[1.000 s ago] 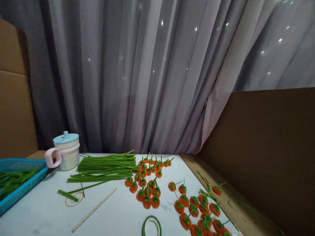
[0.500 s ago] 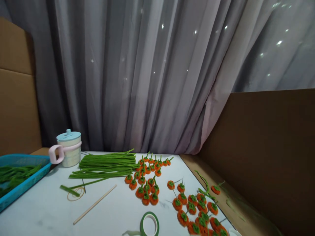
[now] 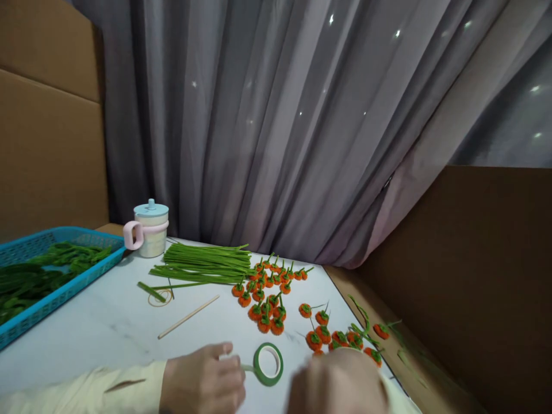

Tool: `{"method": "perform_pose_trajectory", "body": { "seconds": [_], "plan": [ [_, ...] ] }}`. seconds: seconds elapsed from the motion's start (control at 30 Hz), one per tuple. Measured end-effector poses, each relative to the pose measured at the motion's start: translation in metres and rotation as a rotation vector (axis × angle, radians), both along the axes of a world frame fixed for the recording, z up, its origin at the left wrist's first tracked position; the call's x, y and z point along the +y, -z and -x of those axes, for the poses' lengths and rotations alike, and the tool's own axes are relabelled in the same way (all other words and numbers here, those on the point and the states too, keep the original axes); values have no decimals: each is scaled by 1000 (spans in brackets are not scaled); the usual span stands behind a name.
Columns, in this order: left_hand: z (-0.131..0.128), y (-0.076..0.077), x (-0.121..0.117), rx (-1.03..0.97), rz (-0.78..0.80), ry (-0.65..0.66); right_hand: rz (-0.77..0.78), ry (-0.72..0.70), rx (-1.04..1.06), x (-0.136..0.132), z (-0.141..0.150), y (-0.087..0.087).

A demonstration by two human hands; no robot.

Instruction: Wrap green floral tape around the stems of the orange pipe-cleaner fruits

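My left hand rests low on the white table, fingers curled, its thumb and fingertips pinching the loose end of a roll of green tape that lies flat just to its right. My right hand is at the bottom edge, blurred, its back toward me and its fingers hidden; it covers some of the small orange pumpkins with green stems scattered across the table.
A bundle of green pipe cleaners, a wooden stick and a rubber band lie farther back. A lidded mug stands at the back left beside a blue basket of green pieces. Cardboard walls and a grey curtain enclose the table.
The view has tilted down and shifted, so both hands have come into sight at the bottom. The left hand now pinches the end of the green tape.
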State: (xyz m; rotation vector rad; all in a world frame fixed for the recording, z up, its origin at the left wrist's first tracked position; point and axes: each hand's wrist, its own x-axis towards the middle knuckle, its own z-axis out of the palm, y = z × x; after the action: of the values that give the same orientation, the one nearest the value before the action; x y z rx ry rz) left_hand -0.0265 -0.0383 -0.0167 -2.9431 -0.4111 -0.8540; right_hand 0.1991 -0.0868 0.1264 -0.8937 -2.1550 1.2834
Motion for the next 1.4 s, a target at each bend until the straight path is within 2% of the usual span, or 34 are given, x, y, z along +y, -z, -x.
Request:
{"method": "perform_pose_trajectory", "body": {
  "seconds": [0.03,0.07,0.13,0.2,0.27,0.33,0.47,0.67,0.83,1.0,1.13,1.4],
  "plan": [
    [0,-8,9,18,-38,-2,99,-168,-7,15,10,6],
    [0,-15,15,32,-53,-37,174,-245,1,30,19,15],
    [0,-22,23,45,-2,-165,201,7,164,53,33,44],
    [-2,-21,24,65,73,-233,248,235,255,65,39,78],
    [-4,-16,25,99,122,-253,308,312,278,67,38,104],
    [-7,-12,27,138,130,-232,321,335,289,65,34,118],
    [-17,-14,34,143,132,-165,351,443,334,62,23,120],
    [-35,-14,47,9,348,-122,329,557,397,69,4,128],
    [-35,-8,54,-43,440,-78,301,521,372,72,-3,132],
    [-32,-12,52,-55,419,-28,300,425,179,71,-4,120],
    [-31,-11,52,-73,421,-30,223,389,70,71,-4,113],
    [-28,-8,55,-66,602,-48,161,376,22,70,-5,116]
  ]
}}
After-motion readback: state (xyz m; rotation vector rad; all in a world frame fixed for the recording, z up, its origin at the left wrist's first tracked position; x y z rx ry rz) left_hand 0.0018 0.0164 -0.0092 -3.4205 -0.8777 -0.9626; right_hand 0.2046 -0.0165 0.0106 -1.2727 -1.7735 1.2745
